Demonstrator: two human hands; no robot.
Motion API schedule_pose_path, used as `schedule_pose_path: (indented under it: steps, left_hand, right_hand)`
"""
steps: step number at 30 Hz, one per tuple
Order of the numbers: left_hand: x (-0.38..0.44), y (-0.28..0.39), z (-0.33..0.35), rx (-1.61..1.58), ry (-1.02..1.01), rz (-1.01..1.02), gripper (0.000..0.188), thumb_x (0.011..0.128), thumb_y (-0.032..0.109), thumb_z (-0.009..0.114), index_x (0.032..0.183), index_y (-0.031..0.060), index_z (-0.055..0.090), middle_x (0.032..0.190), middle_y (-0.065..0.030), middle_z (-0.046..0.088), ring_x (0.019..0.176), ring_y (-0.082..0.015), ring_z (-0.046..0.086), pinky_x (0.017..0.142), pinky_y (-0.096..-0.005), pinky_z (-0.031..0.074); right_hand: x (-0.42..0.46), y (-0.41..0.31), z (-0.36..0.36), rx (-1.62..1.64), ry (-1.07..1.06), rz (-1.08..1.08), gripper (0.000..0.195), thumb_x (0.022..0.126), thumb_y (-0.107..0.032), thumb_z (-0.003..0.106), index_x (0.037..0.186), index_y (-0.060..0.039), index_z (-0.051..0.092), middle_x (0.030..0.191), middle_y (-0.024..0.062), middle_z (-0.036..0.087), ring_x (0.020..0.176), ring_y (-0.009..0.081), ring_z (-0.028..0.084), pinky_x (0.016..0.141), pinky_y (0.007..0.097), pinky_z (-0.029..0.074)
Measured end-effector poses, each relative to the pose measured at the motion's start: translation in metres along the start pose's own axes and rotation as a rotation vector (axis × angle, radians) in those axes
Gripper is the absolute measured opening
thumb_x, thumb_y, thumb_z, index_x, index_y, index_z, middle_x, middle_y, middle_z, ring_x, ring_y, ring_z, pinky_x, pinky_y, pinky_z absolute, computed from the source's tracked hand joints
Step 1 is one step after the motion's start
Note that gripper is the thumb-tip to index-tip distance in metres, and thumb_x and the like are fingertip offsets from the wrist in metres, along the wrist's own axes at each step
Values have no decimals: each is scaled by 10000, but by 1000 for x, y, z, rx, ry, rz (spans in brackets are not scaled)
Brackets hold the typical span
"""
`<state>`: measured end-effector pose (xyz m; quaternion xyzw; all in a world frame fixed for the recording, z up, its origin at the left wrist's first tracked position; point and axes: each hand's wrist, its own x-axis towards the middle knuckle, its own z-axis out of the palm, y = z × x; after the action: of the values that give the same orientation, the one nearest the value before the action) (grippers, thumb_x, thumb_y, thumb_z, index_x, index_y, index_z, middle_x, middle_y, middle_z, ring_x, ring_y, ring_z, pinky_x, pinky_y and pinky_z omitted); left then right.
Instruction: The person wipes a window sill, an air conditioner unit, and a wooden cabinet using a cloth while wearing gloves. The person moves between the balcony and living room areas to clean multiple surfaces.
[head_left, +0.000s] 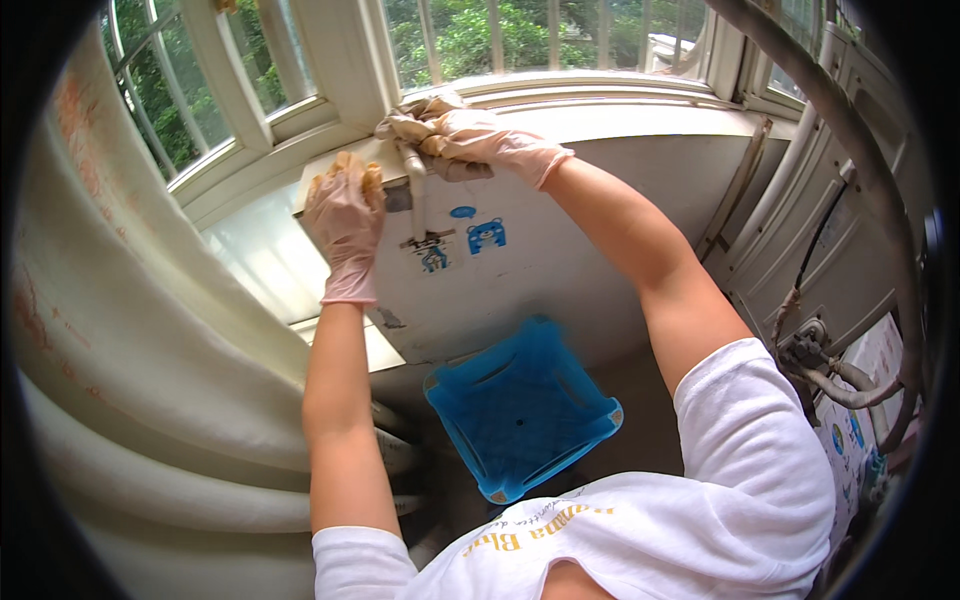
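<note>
My right hand (469, 137), in a thin pinkish glove, is closed around a grey-brown rag (459, 168) on the white window sill (600, 129). Part of the rag hangs over the sill's front edge, and my fingers partly hide the rest. A whitish pipe (417, 191) runs down the wall just below the rag. My left hand (346, 206) wears a matching glove with yellow-brown stains at the fingertips. It rests on the left corner of the ledge, fingers slightly apart, with nothing seen in it.
Below stands an upturned blue plastic stool (517, 420). A pale curtain-like sheet (150, 300) fills the left side. To the right are an outdoor air-conditioner unit (832, 187) and a thick wrapped hose (877, 157). Barred windows (555, 41) rise behind the sill. Blue stickers (487, 235) mark the wall.
</note>
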<state>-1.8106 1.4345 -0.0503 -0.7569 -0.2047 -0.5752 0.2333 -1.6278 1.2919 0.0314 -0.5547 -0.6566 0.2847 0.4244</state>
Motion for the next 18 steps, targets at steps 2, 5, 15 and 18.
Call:
schedule_pose_path:
  steps: [2, 5, 15, 18]
  left_hand:
    - [4, -5, 13, -67, 96, 54, 253, 934, 283, 581, 1067, 128, 731, 952, -90, 742, 876, -265, 695, 881, -385, 516]
    - [-2, -10, 14, -28, 86, 45, 248, 946, 308, 588, 1056, 121, 708, 926, -103, 734, 877, -259, 689, 906, -397, 513]
    - [-8, -13, 28, 43, 101, 34, 321, 922, 289, 544, 1107, 100, 727, 974, -119, 734, 918, -293, 697, 960, -409, 507]
    - [-5, -7, 22, -11, 59, 43, 306, 925, 281, 539, 1080, 99, 730, 968, -112, 734, 921, -296, 693, 959, -416, 506]
  right_hand:
    - [-12, 2, -16, -113, 91, 157, 234, 972, -198, 519, 1125, -37, 596, 614, 4, 519, 460, 104, 501, 342, 272, 362]
    - [-52, 16, -40, -89, 131, -19, 310, 1010, -271, 515, 1243, -74, 572, 957, 60, 640, 813, 142, 621, 633, 256, 515]
    - [-210, 72, -229, -1161, 429, 577, 528, 1006, -465, 398, 1415, -136, 452, 1336, 119, 558, 1220, 281, 552, 1078, 381, 392]
    - [-234, 73, -240, -1080, 747, 764, 455, 929, -439, 555, 1180, -75, 665, 1119, 134, 696, 1025, 288, 661, 920, 384, 517]
